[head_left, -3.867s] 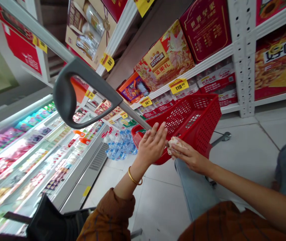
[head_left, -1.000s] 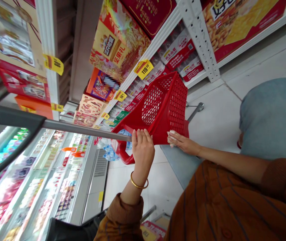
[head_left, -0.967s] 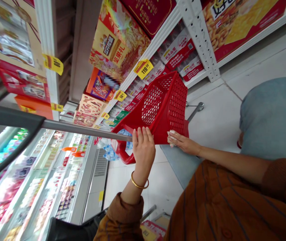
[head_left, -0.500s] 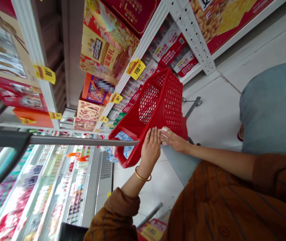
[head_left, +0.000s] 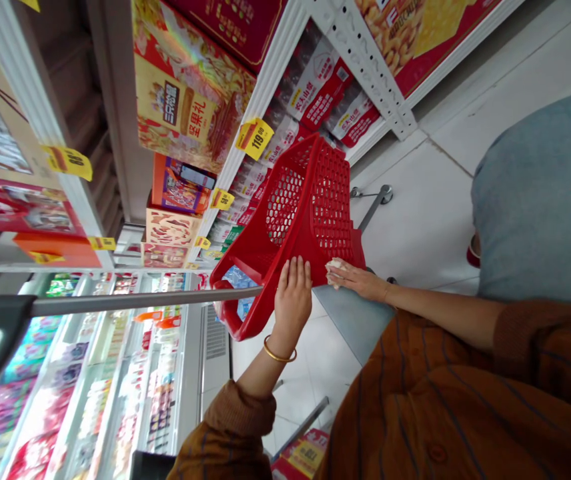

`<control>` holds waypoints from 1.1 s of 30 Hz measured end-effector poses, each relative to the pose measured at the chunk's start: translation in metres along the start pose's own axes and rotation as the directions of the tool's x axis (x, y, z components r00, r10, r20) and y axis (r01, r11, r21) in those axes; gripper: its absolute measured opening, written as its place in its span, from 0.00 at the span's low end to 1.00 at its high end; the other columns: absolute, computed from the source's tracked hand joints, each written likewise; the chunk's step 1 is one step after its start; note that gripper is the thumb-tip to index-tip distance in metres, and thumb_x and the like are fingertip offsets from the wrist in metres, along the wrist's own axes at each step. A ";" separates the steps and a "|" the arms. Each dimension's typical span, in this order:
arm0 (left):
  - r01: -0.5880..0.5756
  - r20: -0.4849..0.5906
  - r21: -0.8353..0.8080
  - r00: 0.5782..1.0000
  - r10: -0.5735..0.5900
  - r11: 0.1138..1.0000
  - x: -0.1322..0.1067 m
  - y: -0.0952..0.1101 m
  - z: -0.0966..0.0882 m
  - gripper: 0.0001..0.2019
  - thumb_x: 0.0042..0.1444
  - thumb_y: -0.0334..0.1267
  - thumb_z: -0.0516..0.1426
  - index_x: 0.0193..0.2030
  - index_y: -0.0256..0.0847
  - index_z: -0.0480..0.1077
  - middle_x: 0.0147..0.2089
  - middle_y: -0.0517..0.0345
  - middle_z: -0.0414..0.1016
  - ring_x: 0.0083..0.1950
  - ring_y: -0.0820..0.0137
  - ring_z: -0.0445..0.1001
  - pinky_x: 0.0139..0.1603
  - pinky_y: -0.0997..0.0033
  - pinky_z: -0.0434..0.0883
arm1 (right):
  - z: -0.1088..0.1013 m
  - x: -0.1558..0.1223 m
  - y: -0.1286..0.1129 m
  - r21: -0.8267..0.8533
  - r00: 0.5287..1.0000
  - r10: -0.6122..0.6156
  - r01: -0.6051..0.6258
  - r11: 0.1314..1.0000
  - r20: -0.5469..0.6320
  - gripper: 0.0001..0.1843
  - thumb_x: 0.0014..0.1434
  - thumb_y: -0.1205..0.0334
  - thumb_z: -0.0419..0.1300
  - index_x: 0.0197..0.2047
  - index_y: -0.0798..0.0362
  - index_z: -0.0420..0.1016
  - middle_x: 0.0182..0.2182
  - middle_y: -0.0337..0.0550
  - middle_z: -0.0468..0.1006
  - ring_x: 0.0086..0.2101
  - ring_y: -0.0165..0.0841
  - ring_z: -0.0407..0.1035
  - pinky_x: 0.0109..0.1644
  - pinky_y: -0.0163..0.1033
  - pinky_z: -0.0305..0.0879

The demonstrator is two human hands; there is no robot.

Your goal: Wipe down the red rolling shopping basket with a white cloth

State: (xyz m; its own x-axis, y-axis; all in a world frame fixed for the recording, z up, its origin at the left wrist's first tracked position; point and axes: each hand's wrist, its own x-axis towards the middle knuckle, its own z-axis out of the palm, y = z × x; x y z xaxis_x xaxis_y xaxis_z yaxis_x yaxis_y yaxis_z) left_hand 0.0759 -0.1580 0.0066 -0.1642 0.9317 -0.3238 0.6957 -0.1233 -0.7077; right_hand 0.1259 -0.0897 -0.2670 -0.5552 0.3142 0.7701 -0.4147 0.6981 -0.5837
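My left hand, with a gold bangle on its wrist, lies with straight fingers against the rim of a red plastic shopping basket. A grey metal handle bar runs in from the left and disappears behind that hand. My right hand pinches a crumpled white tissue and presses it to the basket's near corner. The two hands are close together, a short way apart. The tilted basket shows its perforated walls, and blue-and-clear water bottles appear beyond its open end.
Shelves of red gift boxes with yellow price tags rise behind the basket. A refrigerated display case runs along the left. A metal basket leg stands on the white tile floor. My blue jeans and brown striped sleeves fill the right and bottom.
The whole view has rotated and shifted, swinging the handle bar from diagonal to nearly level. My right hand has moved the tissue along the basket's edge, and my left hand now lies flatter against the rim.
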 end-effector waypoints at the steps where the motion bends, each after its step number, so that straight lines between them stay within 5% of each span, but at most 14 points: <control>1: -0.013 0.003 -0.011 1.000 0.013 1.000 0.002 0.002 0.001 0.25 0.65 0.28 0.43 0.68 0.26 0.55 0.70 0.37 0.55 0.73 0.58 0.52 0.73 0.52 0.51 | 0.000 -0.004 0.001 0.003 1.000 0.012 -0.012 1.000 0.009 0.27 0.69 0.73 0.46 0.69 0.50 0.53 0.67 0.46 0.58 0.69 0.37 0.31 0.70 0.55 0.50; 9: -0.091 -0.004 -0.032 0.996 0.091 0.995 0.026 0.020 0.019 0.25 0.65 0.29 0.43 0.69 0.25 0.52 0.71 0.38 0.53 0.73 0.60 0.51 0.74 0.54 0.50 | 0.003 0.017 -0.014 -0.051 0.980 0.117 -0.127 0.991 -0.164 0.32 0.66 0.77 0.45 0.71 0.54 0.43 0.69 0.56 0.50 0.69 0.40 0.31 0.69 0.62 0.50; 33: -0.095 0.067 -0.022 0.993 0.096 0.995 0.026 0.022 0.029 0.24 0.65 0.28 0.43 0.67 0.32 0.58 0.70 0.43 0.58 0.72 0.55 0.54 0.71 0.43 0.52 | 0.027 -0.031 0.014 -0.074 0.977 0.213 -0.213 0.974 -0.019 0.29 0.67 0.77 0.42 0.70 0.56 0.50 0.69 0.56 0.52 0.69 0.38 0.31 0.69 0.59 0.49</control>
State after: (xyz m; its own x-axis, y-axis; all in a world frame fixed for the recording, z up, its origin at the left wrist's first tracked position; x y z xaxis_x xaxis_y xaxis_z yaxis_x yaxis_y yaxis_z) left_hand 0.0669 -0.1467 -0.0355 -0.1432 0.8905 -0.4318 0.7232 -0.2037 -0.6599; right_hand 0.1183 -0.1069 -0.3064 -0.6166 0.4677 0.6333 -0.2321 0.6606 -0.7139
